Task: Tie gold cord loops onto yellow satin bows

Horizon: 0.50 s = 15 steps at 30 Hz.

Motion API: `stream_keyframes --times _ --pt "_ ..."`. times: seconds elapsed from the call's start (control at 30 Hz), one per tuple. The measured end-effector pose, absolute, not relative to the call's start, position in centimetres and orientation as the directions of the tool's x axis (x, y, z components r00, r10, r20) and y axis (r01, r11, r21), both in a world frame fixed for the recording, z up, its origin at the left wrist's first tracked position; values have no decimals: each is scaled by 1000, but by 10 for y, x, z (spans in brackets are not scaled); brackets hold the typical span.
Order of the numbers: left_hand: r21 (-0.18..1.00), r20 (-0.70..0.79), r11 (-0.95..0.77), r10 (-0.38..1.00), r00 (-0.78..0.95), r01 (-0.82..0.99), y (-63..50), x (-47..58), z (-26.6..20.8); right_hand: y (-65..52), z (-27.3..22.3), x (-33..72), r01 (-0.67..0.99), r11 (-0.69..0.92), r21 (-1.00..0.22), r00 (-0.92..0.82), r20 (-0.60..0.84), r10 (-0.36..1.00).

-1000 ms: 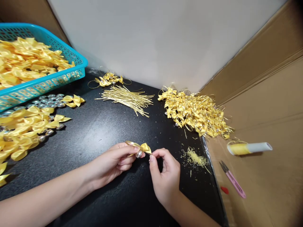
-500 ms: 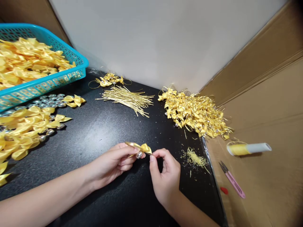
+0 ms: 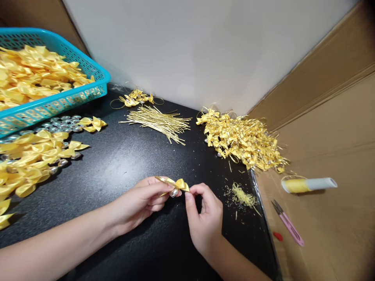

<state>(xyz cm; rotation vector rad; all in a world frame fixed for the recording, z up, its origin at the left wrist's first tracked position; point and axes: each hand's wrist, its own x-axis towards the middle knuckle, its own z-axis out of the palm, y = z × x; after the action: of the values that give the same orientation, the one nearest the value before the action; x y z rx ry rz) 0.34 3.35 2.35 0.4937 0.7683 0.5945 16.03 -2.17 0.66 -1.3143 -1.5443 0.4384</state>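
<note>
Between thumb and fingers, my left hand pinches a yellow ribbon bow with a gold cord. A small silver bell-like bead hangs under the bow, beside my left fingertips. The thumb and index finger of my right hand are pressed together at the bow's right tip. Whether they grip the ribbon tail or a cord end is too small to tell. Both hands are held over the black tabletop.
A blue basket of yellow bows stands at the left. Loose bows and silver beads lie before it. Gold cords, finished bows and thread scraps lie beyond. Pink snips and a thread spool rest on cardboard.
The bow and silver bead have shifted slightly to the right between my hands, and the bow has turned a little. Both hands stay nearly in place.
</note>
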Motion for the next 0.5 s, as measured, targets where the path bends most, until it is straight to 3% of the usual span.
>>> stream_keyframes --times 0.5 --pt "623 -489 724 656 575 -296 33 3 21 -18 14 166 626 414 -661 31 551 834"
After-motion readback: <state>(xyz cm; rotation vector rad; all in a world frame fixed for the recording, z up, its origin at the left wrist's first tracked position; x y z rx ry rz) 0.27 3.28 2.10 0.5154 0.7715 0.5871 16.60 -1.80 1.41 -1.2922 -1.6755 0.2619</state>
